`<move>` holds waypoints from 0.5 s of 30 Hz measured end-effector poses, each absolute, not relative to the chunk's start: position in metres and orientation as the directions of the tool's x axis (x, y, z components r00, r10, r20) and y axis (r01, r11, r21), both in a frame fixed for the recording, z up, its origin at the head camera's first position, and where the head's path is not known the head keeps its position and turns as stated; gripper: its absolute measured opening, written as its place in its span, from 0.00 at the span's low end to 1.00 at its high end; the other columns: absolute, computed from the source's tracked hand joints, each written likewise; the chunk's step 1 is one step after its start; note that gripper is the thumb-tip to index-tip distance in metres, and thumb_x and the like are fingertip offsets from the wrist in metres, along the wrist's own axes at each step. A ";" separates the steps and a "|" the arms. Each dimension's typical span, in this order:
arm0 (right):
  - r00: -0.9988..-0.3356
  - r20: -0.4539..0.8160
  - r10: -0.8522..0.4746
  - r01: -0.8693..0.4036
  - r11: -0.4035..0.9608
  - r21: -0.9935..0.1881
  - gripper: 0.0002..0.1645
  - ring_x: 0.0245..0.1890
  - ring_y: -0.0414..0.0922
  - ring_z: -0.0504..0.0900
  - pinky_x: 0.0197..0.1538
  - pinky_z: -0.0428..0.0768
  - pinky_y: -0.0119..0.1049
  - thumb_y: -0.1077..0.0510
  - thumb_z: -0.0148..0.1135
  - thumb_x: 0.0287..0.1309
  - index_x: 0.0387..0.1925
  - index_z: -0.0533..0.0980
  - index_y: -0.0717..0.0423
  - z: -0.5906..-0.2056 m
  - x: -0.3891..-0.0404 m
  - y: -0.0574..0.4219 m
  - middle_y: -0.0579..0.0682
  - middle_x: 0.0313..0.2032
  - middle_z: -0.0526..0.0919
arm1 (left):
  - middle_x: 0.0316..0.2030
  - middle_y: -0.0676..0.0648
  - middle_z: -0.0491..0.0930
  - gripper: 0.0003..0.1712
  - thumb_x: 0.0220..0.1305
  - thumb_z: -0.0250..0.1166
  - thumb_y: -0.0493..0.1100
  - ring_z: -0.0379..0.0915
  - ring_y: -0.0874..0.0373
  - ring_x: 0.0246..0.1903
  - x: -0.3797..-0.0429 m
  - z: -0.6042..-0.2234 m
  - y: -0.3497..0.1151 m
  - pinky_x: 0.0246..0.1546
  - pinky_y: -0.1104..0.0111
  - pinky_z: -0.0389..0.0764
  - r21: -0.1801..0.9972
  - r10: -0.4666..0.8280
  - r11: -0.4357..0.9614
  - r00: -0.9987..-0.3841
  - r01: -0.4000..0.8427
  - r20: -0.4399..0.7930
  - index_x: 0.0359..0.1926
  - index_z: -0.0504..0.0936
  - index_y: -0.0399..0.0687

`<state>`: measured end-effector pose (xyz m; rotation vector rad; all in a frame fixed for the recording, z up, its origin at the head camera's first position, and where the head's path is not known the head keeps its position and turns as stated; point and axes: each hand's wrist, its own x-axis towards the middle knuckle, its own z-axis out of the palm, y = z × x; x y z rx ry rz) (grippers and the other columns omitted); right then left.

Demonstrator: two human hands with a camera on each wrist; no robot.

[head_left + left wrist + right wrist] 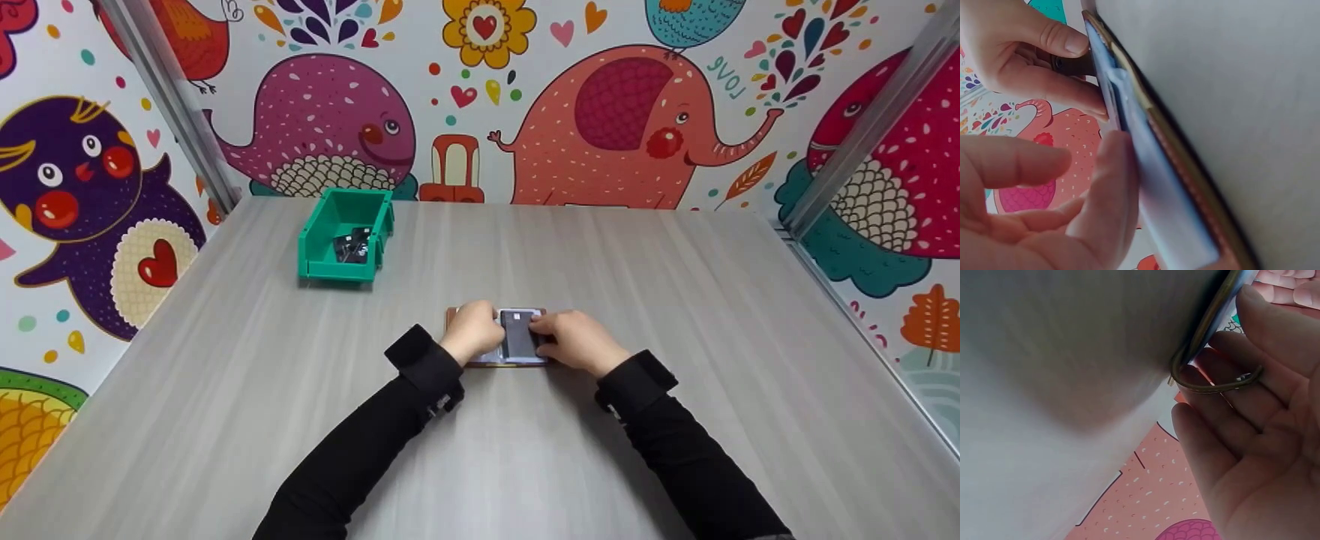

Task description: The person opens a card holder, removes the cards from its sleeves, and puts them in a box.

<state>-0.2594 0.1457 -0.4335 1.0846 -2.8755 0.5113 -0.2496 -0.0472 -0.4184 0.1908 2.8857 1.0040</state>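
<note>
A brown-edged card holder (pixel 480 363) with clear plastic sleeves lies opened out on the table. In its right-hand sleeve area is a dark card (pixel 519 339) with a small light chip. My left hand (pixel 474 331) is over the left half; in the left wrist view its fingertips (pixel 1120 146) touch the sleeve, with the thumb apart from them. Thumb and fingers of my right hand (pixel 581 341) touch the right side near the card, spaced apart. A strap (pixel 1213 388) curves out from the holder in front of the right palm. The card's right edge is partly hidden.
At the back left of the table (pixel 675 285) stands a green bin (pixel 337 271) with several dark cards (pixel 352 247) inside. Patterned walls with metal posts (pixel 862 127) border the table at the back and sides.
</note>
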 end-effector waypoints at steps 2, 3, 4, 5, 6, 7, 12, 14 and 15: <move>-0.758 0.135 -0.638 -0.645 0.704 -0.297 0.21 0.50 0.58 0.82 0.52 0.79 0.49 0.66 0.71 0.51 0.50 0.82 0.66 -0.433 -0.259 0.146 0.59 0.51 0.84 | 0.19 0.50 0.64 0.12 0.48 0.58 0.28 0.60 0.54 0.23 -0.251 -0.419 -0.048 0.25 0.66 0.62 0.634 0.147 0.769 -0.988 0.083 -0.049 0.17 0.67 0.45; -0.756 0.137 -0.640 -0.648 0.702 -0.295 0.21 0.50 0.58 0.82 0.52 0.79 0.49 0.66 0.71 0.52 0.50 0.82 0.66 -0.433 -0.259 0.146 0.59 0.51 0.84 | 0.18 0.50 0.62 0.14 0.48 0.58 0.28 0.58 0.55 0.22 -0.252 -0.419 -0.048 0.23 0.67 0.59 0.640 0.149 0.764 -0.987 0.080 -0.054 0.16 0.65 0.46; -0.755 0.138 -0.641 -0.649 0.700 -0.299 0.21 0.50 0.58 0.82 0.52 0.79 0.49 0.66 0.71 0.51 0.50 0.82 0.66 -0.433 -0.259 0.146 0.59 0.51 0.84 | 0.18 0.51 0.61 0.15 0.48 0.58 0.28 0.57 0.55 0.21 -0.253 -0.419 -0.049 0.22 0.68 0.58 0.648 0.148 0.758 -0.987 0.074 -0.060 0.16 0.64 0.47; -0.754 0.138 -0.642 -0.649 0.698 -0.303 0.21 0.50 0.57 0.82 0.53 0.78 0.49 0.66 0.71 0.51 0.50 0.82 0.66 -0.433 -0.259 0.146 0.59 0.51 0.84 | 0.18 0.51 0.61 0.16 0.48 0.58 0.28 0.56 0.56 0.20 -0.253 -0.419 -0.049 0.21 0.69 0.57 0.653 0.148 0.754 -0.987 0.069 -0.067 0.16 0.63 0.47; -0.751 0.141 -0.645 -0.653 0.695 -0.301 0.21 0.50 0.57 0.83 0.52 0.79 0.49 0.66 0.72 0.51 0.49 0.82 0.66 -0.433 -0.259 0.146 0.59 0.50 0.84 | 0.17 0.51 0.61 0.16 0.48 0.58 0.28 0.56 0.56 0.20 -0.254 -0.419 -0.049 0.21 0.69 0.56 0.658 0.146 0.750 -0.987 0.063 -0.073 0.16 0.63 0.47; -0.748 0.145 -0.648 -0.657 0.692 -0.298 0.21 0.49 0.57 0.83 0.52 0.79 0.49 0.66 0.72 0.51 0.49 0.82 0.66 -0.434 -0.259 0.146 0.59 0.50 0.84 | 0.18 0.51 0.62 0.15 0.49 0.59 0.28 0.57 0.56 0.20 -0.254 -0.419 -0.049 0.21 0.70 0.57 0.663 0.143 0.747 -0.987 0.055 -0.079 0.17 0.64 0.47; -0.741 0.149 -0.654 -0.665 0.686 -0.296 0.21 0.49 0.57 0.83 0.52 0.79 0.49 0.66 0.72 0.51 0.49 0.82 0.66 -0.434 -0.259 0.146 0.59 0.50 0.84 | 0.21 0.50 0.72 0.04 0.51 0.59 0.29 0.68 0.58 0.22 -0.256 -0.421 -0.049 0.22 0.74 0.66 0.692 0.116 0.722 -0.987 0.005 -0.113 0.27 0.76 0.40; -0.741 0.146 -0.655 -0.664 0.684 -0.302 0.21 0.49 0.57 0.83 0.52 0.79 0.49 0.66 0.72 0.51 0.49 0.82 0.66 -0.434 -0.259 0.146 0.59 0.50 0.84 | 0.22 0.50 0.74 0.04 0.52 0.59 0.28 0.72 0.60 0.21 -0.257 -0.422 -0.049 0.22 0.76 0.70 0.711 0.106 0.703 -0.986 -0.016 -0.128 0.29 0.78 0.38; -0.740 0.145 -0.657 -0.665 0.683 -0.301 0.21 0.49 0.57 0.83 0.52 0.79 0.49 0.66 0.72 0.51 0.50 0.82 0.66 -0.434 -0.259 0.146 0.59 0.50 0.84 | 0.21 0.50 0.75 0.05 0.52 0.58 0.28 0.73 0.61 0.20 -0.258 -0.423 -0.049 0.22 0.76 0.71 0.718 0.102 0.696 -0.986 -0.024 -0.132 0.29 0.79 0.37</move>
